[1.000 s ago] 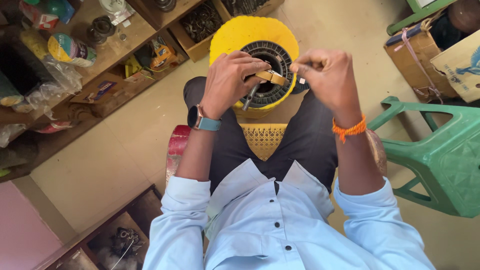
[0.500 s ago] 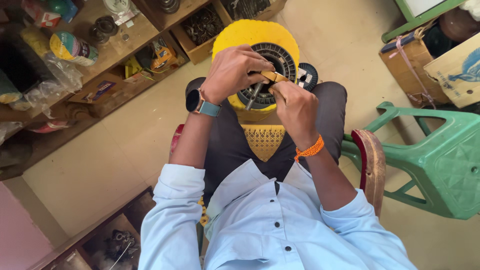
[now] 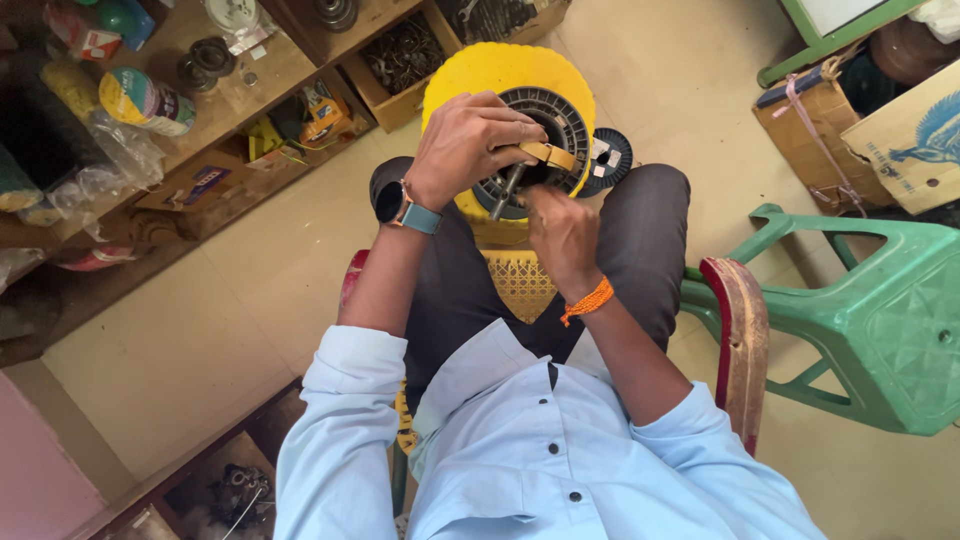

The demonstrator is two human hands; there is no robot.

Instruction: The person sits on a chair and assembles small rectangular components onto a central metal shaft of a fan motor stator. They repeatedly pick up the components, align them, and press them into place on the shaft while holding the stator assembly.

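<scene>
Seemingly mid-job, left hand (image 3: 470, 145) pinches tan tape (image 3: 548, 153) on black motor stator (image 3: 540, 135); right hand (image 3: 562, 235) closed beneath, contents hidden.

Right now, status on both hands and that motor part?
Left hand gripping black ring-shaped stator on yellow stool. Right hand at its lower edge. Metal shaft between them. Nothing blocking.

One head-worn camera looks steeply down, close over the seated person's lap.
</scene>
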